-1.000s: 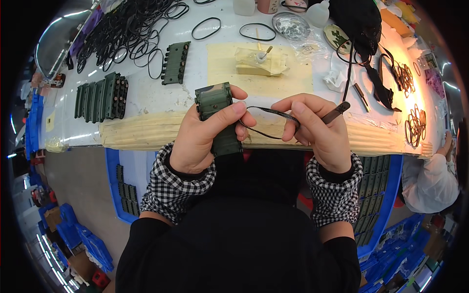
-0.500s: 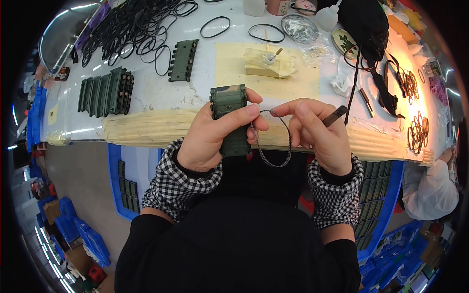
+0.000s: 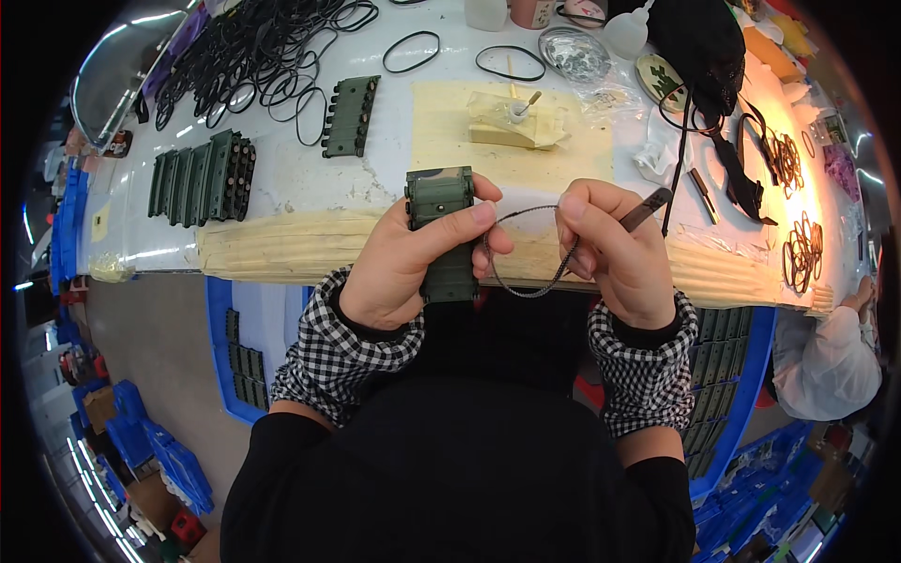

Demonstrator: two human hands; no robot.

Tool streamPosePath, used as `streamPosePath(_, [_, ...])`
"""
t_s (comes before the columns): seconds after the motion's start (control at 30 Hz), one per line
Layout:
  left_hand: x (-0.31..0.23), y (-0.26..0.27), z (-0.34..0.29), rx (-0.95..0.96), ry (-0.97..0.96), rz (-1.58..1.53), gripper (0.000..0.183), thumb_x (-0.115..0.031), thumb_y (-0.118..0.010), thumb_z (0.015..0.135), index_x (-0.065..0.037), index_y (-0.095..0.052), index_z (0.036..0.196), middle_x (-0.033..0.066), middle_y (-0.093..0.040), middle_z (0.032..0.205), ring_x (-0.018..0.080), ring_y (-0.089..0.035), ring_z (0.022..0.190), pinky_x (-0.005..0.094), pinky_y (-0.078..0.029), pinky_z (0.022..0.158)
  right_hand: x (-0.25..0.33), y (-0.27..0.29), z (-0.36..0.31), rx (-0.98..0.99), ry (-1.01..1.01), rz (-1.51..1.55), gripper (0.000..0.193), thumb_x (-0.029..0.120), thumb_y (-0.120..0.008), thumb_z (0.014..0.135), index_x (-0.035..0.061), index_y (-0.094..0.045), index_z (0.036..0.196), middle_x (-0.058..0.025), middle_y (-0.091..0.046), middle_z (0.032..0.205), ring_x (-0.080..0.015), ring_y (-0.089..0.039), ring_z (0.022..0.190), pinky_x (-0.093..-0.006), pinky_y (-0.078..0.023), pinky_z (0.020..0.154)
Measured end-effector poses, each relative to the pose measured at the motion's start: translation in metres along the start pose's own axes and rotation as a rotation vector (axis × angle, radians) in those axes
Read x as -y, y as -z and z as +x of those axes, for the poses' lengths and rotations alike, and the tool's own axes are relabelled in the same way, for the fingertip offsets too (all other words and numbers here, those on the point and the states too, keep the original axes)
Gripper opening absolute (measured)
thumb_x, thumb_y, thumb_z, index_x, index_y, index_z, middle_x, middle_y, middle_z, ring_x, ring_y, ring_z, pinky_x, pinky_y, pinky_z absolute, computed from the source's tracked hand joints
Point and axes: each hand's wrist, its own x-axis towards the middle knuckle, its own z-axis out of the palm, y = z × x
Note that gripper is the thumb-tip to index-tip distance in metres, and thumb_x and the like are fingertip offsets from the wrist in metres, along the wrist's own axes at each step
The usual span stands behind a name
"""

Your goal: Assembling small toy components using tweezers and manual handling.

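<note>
My left hand (image 3: 399, 258) is wrapped round a green camouflage-patterned plastic part (image 3: 441, 199), long and narrow, like a toy tank's body. A thin black ribbed belt loop (image 3: 528, 295) runs from that hand's fingertips across the gap to my right hand (image 3: 619, 258). The right thumb and fingertips pinch the loop's other side. Between the same hand's fingers a dark tool handle (image 3: 648, 209) sticks up to the right; its working end is hidden. Further green parts of the same sort, a single one (image 3: 351, 117) and a stacked row (image 3: 200, 178), lie on the table at the left.
A heap of black belts (image 3: 253, 61) covers the far left. Ahead stands a paper-wrapped block (image 3: 516, 127) with a small cup. Black straps (image 3: 741, 178) and a dark pen-like tool (image 3: 703, 196) lie right. Blue trays (image 3: 727, 450) of green parts stand below the table edge.
My right hand has shifted slightly up and left and now pinches the belt lower on its right side. The loop has turned wider and flatter. My left hand stays nearly still.
</note>
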Motion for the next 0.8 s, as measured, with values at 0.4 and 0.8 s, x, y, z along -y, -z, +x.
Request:
streamPosePath(0.4, [0.004, -0.009, 0.0, -0.006, -0.169, 0.076, 0.034, -0.001, -0.069, 0.084, -0.004, -0.049, 0.111, 0.0117, -0.066, 0.094, 0.0125, -0.062, 0.078, 0.027, -0.051, 0.072, -0.018, -0.02, -0.012, -0.098, 0.825, -1.076, 0.011, -0.001, -0.074, 0.075, 0.0033, -0.068, 0.082, -0.0073, -0.06, 0.065, -0.0186, -0.06, 0.054, -0.029, -0.046, 0.049])
streamPosePath(0.8, [-0.003, 0.0, 0.003, 0.242, -0.085, 0.172, 0.03, -0.007, -0.075, 0.081, -0.004, -0.055, 0.104, 0.0036, -0.063, 0.081, 0.0096, -0.059, 0.07, 0.0233, -0.047, 0.06, -0.019, -0.009, -0.008, -0.068, 0.551, -0.731, 0.024, -0.008, -0.065, 0.082, 0.003, -0.063, 0.103, -0.003, -0.068, 0.09, -0.0015, -0.038, 0.045, -0.0202, -0.029, 0.043])
